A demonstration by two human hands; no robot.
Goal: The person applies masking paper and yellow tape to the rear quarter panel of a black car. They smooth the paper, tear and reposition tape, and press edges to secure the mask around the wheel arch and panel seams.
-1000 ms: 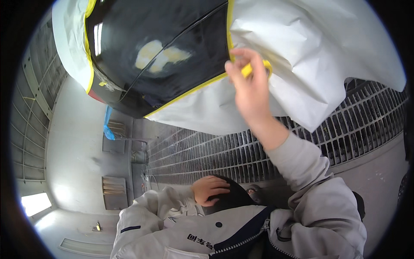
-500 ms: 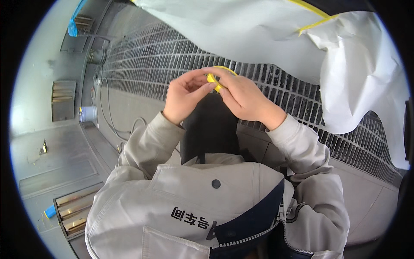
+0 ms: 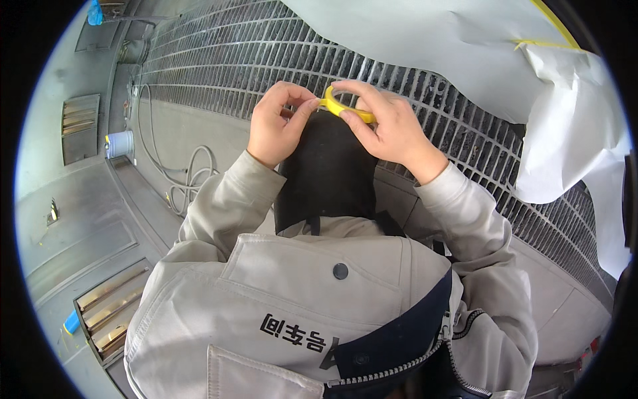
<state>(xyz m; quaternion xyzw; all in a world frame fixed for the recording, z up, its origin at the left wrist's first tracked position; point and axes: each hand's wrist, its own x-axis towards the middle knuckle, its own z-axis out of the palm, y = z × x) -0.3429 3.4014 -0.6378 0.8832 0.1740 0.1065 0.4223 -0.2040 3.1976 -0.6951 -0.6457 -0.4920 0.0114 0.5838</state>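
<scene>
A roll of yellow masking tape [image 3: 341,108] is held in front of me, over my dark-clad knee [image 3: 325,173]. My right hand [image 3: 397,133] grips the roll at its right side, thumb below and fingers over the top edge. At the roll's left side, my left hand [image 3: 276,130] is closed with thumb and index finger pinching the tape's short free end [image 3: 323,102]. The left hand's other fingers are curled in and partly hidden.
White masking paper [image 3: 438,46] edged with yellow tape drapes at the upper right over a floor grating [image 3: 219,66]. Left of me are a coiled hose [image 3: 193,169], a white-and-blue bucket [image 3: 120,143] and a slatted wall vent [image 3: 113,306].
My hands have moved slightly apart. The roll has turned so its ring shows more openly, with the tape end pinched at its left. The whole view has shifted a little.
</scene>
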